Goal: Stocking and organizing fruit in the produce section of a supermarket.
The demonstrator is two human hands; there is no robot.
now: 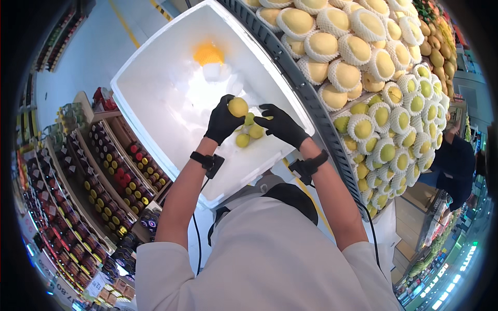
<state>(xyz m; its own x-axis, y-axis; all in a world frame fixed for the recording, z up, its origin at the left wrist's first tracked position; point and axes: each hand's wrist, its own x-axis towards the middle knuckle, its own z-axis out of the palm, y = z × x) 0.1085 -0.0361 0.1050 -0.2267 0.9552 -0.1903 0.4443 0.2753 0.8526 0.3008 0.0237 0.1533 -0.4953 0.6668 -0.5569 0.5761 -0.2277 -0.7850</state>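
My left hand (224, 121), in a black glove, grips a round yellow fruit (238, 107), likely a pear. Over the same white foam box (144, 101), my black-gloved right hand (283, 123) has its fingers spread. A sliver of yellow fruit (269, 117) shows between its thumb and forefinger, mostly hidden; whether they touch it is unclear. Smaller yellow-green fruits lie loose on the box's floor between the hands, among them one at the front (242, 140) and one beside it (256, 131).
An orange mesh-like item (209, 54) and a white block (212, 72) lie deeper in the box. A dark slatted rail (307, 83) borders stacked pears in foam nets (360, 52) on the right. Shelves of jars (113, 175) stand left. Another person (453, 167) is far right.
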